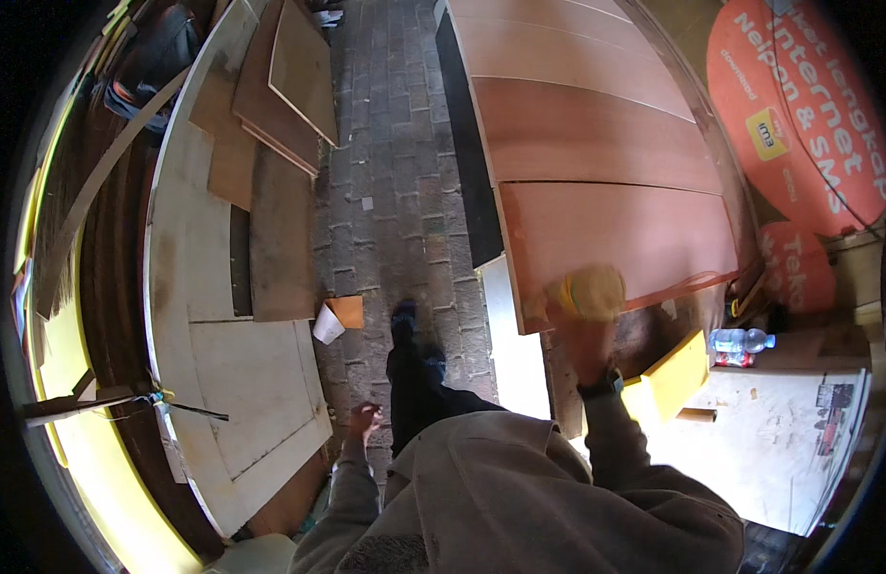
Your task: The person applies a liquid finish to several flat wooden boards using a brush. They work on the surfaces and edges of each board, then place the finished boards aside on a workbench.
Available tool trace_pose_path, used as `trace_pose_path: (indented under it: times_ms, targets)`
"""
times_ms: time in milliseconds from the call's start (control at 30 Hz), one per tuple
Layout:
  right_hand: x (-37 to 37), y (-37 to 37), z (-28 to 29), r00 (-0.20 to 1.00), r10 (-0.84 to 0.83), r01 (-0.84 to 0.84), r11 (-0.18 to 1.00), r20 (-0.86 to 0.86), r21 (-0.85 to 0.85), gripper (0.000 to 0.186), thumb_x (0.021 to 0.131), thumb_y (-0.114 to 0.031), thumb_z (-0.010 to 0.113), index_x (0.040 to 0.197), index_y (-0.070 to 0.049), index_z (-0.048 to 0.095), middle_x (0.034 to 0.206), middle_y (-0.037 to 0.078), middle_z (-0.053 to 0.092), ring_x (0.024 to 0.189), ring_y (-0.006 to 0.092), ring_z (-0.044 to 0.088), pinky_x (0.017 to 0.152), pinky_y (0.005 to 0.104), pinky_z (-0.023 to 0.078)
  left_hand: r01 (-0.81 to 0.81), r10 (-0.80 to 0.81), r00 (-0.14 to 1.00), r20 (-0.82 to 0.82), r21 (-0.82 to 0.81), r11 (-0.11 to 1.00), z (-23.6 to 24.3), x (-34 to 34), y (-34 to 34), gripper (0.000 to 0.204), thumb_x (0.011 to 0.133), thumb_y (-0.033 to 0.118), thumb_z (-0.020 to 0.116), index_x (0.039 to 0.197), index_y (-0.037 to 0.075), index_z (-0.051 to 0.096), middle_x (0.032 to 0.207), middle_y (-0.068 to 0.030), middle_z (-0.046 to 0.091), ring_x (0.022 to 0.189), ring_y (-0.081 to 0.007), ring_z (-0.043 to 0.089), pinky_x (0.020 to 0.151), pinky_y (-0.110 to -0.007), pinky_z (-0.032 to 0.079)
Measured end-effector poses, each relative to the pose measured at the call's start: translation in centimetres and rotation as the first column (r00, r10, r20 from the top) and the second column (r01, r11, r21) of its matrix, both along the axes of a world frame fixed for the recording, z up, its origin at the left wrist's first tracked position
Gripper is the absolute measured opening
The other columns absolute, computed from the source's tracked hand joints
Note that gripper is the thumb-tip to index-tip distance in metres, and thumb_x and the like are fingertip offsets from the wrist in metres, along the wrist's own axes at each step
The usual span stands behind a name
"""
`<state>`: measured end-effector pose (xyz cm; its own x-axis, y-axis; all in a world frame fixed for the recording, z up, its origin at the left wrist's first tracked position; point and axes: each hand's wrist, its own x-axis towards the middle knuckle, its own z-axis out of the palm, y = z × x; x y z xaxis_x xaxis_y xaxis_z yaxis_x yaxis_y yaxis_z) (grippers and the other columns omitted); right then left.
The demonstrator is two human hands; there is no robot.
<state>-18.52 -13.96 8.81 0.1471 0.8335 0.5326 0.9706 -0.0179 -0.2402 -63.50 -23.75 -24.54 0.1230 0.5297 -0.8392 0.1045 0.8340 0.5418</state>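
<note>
My right hand (586, 346) is blurred and reaches forward over the near edge of a reddish-brown wood panel (615, 225). It is closed on a tan, rounded pad (593, 291) with a yellowish patch; its exact kind I cannot make out. The pad is at the panel's near edge, and whether it touches the surface I cannot tell. Low at my left side hangs my left hand (366, 418), its fingers loosely bent and apart, with nothing visible in it.
Several wooden boards (285, 225) lean against a white panel (261, 368) on the left. Paving bricks (390, 172) run between the rows, with a paper cup (327, 324) on them. At right are a yellow box (677, 378), a plastic bottle (742, 341) and a white surface (749, 440).
</note>
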Motion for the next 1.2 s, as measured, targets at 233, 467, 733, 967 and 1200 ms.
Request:
trace_pose_path:
  times_ms: [233, 467, 733, 967, 1200]
  targets:
    - [0.1, 2.2, -1.6, 0.898, -0.206, 0.199, 0.978, -0.388, -0.059, 0.032, 0.077, -0.014, 0.081, 0.105, -0.002, 0.069, 0.101, 0.014, 0.070, 0.091, 0.0297, 0.069, 0.080, 0.0389, 0.055, 0.024, -0.025, 0.999, -0.027, -0.044, 0.999, 0.7, 1.5, 4.5, 0.016, 0.093, 0.020, 0.062, 0.104, 0.010, 0.068, 0.090, -0.0054, 0.068, 0.091, -0.0215, 0.069, 0.076, -0.041, 0.053]
    - [3.7, 17.5, -1.5, 0.883, -0.045, 0.064, 0.998, -0.467, 0.024, 0.026, 0.083, -0.022, 0.079, 0.097, -0.001, 0.073, 0.091, 0.015, 0.075, 0.082, 0.0298, 0.074, 0.073, 0.0385, 0.058, 0.137, -0.151, 0.981, -0.119, -0.118, 0.984, 0.3, 2.5, 7.5, 0.017, 0.094, 0.019, 0.058, 0.105, 0.010, 0.068, 0.103, -0.0087, 0.071, 0.096, -0.0244, 0.070, 0.081, -0.046, 0.056]
    - [5.4, 19.4, -0.1, 0.812, -0.206, 0.230, 0.973, -0.545, -0.026, 0.027, 0.084, -0.023, 0.080, 0.097, 0.000, 0.072, 0.089, 0.015, 0.075, 0.083, 0.0239, 0.075, 0.071, 0.0372, 0.058, 0.183, -0.201, 0.976, -0.082, -0.184, 0.966, -0.6, 1.5, 13.5, 0.022, 0.091, 0.019, 0.057, 0.110, 0.012, 0.066, 0.104, -0.0106, 0.068, 0.094, -0.0269, 0.069, 0.086, -0.050, 0.054]
    - [7.2, 20.1, 0.8, 0.654, -0.377, 0.349, 0.920, -0.656, -0.181, 0.027, 0.085, -0.018, 0.079, 0.105, -0.002, 0.069, 0.102, 0.013, 0.073, 0.096, 0.0262, 0.071, 0.085, 0.0403, 0.055, 0.196, -0.192, 0.970, 0.150, -0.012, 0.981, -1.7, 1.6, 28.5, 0.011, 0.088, 0.013, 0.061, 0.095, 0.008, 0.068, 0.080, -0.0020, 0.065, 0.068, -0.0121, 0.063, 0.052, -0.026, 0.048]
    - [4.9, 19.1, -1.5, 0.736, -0.437, 0.386, 0.898, -0.517, -0.208, 0.029, 0.083, -0.010, 0.080, 0.109, -0.003, 0.069, 0.100, 0.010, 0.072, 0.090, 0.0237, 0.069, 0.081, 0.0384, 0.055, 0.464, -0.442, 0.876, -0.194, 0.082, 0.882, 0.5, 6.7, 43.3, 0.008, 0.090, 0.011, 0.059, 0.091, 0.009, 0.066, 0.078, -0.0031, 0.064, 0.068, -0.0108, 0.062, 0.052, -0.025, 0.046]
